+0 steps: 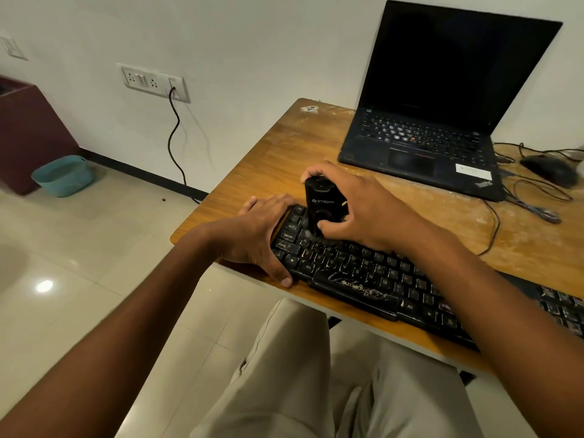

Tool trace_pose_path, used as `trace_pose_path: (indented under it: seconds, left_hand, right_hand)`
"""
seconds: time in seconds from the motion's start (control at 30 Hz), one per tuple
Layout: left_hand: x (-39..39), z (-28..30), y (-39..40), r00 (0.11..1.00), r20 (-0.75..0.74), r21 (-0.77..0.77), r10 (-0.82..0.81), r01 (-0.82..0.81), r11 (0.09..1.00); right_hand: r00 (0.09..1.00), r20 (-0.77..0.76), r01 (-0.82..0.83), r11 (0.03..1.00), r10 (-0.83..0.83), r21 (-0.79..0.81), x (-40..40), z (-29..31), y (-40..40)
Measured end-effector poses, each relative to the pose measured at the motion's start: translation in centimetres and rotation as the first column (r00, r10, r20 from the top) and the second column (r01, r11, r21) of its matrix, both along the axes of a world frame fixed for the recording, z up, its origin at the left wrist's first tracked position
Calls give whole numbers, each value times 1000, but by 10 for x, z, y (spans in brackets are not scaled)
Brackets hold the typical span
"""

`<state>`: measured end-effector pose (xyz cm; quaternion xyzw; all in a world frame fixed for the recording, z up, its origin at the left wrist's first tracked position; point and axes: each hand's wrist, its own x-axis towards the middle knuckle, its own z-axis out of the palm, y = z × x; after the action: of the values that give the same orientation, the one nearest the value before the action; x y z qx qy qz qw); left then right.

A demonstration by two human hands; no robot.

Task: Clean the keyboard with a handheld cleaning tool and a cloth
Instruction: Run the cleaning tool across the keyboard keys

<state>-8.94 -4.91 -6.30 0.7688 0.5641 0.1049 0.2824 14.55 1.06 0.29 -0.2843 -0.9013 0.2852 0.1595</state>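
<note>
At the black plastic keyboard's [363, 273] left end, the left hand [256, 235] lies flat, bracing it, while the right hand [357, 207] grips the light, rigid black handheld cleaner [320, 207] around its body.

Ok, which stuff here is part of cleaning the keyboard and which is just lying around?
In use: keyboard, black handheld cleaning tool in the right hand, left hand steadying the keyboard.
Lying about: laptop, mouse, cables, teal basket.
</note>
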Motion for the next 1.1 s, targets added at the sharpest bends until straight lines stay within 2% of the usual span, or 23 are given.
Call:
trace_pose_path:
  seconds: [0.07,0.13,0.27,0.33,0.6,0.67,0.77,0.83,0.93,1.1]
  left_hand:
    - [0,1,0,1000,0,-9,-3,3,1000]
    - [-1,-1,1,1000,2,-8,0,0,1000]
    - [-1,-2,1,1000,-8,-21,-1,1,1000]
    - [-1,-2,1,1000,-9,-26,-3,3,1000]
    - [0,-1,1,1000,4,-25,8,-8,1000]
    - [1,1,0,1000,9,-23,7,-7,1000]
    - [1,1,-1,1000,0,-31,17,-17,999]
    - [1,1,-1,1000,0,-29,20,-20,999]
    - [0,1,-1,1000,-12,-36,22,-22,999]
    - [-1,-1,0,1000,-3,-39,14,-14,999]
  right_hand:
    - [992,122,21,1000,-23,20,14,8,1]
    - [991,126,49,999,-50,9,19,14,0]
    - [973,-208,92,994,-104,-65,2,4,-1]
    - [965,-247,70,994,-88,-81,-6,-5,-3]
    - [991,87,101,994,-97,-37,37,9,0]
    - [991,63,120,992,-118,-28,36,15,0]
    - [986,-110,123,992,-125,-23,16,9,-6]
    - [982,-172,75,997,-77,-18,2,-2,-12]
    - [994,-98,57,998,-56,7,4,-10,-14]
    - [984,138,116,993,-114,-11,35,12,-3]
